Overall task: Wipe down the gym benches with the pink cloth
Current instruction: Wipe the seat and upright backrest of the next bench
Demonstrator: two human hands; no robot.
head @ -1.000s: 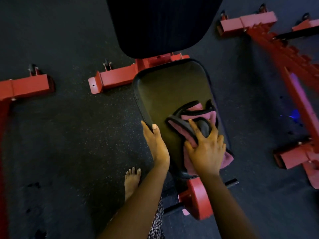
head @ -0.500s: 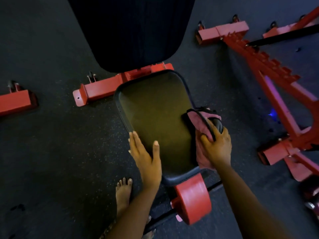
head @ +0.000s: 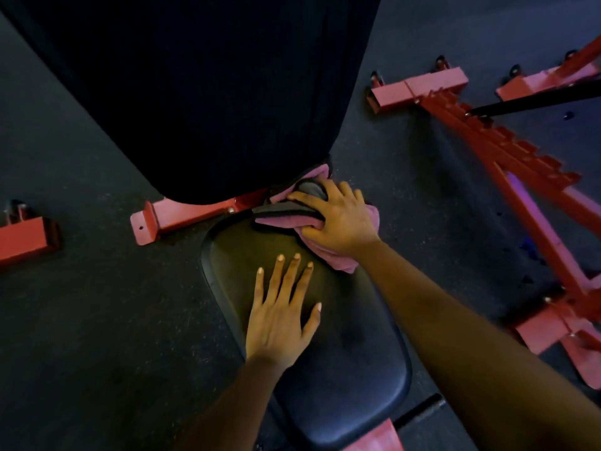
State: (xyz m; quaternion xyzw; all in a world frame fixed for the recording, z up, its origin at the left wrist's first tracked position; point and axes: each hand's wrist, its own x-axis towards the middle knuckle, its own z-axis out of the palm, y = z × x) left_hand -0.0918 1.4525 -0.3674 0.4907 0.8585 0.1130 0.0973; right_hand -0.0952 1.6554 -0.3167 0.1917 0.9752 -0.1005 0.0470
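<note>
seat pad [head: 357, 353] wipe, far edge.
right hand [head: 338, 219] gripped pink cloth [head: 327, 255]; left hand [head: 279, 323] lay flat, open; overlapping strokes seemed best.

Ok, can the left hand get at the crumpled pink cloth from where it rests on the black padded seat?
Probably yes. The left hand lies flat on the black padded seat, with only bare pad between it and the crumpled pink cloth. The right hand grips the cloth from above, though, covering much of it.
</note>
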